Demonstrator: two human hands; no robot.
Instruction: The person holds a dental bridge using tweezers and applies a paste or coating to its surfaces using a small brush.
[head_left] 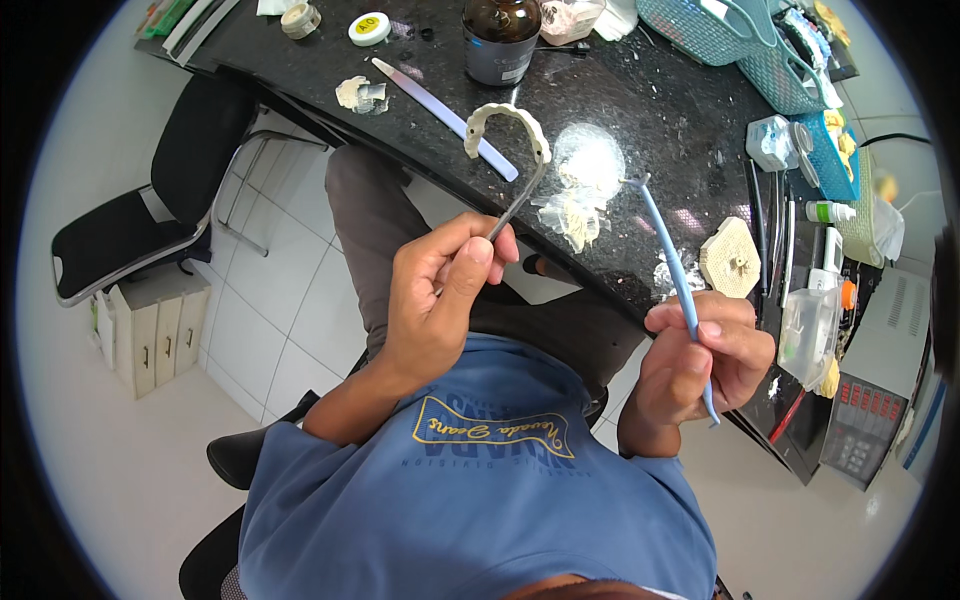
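My left hand (440, 290) is closed on a thin metal holder (518, 205), perhaps tweezers; its kind is not clear. At its far end is a cream-coloured dental arch (536, 130), horseshoe-shaped, held up over the table's front edge. My right hand (710, 350) pinches a slim blue-handled dental instrument (665, 240), whose small bent tip points away from me over the table. The tip is apart from the arch, to its right. Beneath and between them lies a bright glossy patch (588, 160) with crumpled clear film (575, 218) beside it.
On the black speckled table (670, 120) are a brown bottle (500, 45), a lilac stick (440, 115), a round lid (369, 28) and a beige honeycomb tray (729, 258). Teal baskets (700, 30), a clear box (810, 335) and a grey control unit (875, 390) stand right. A black chair (190, 150) is left.
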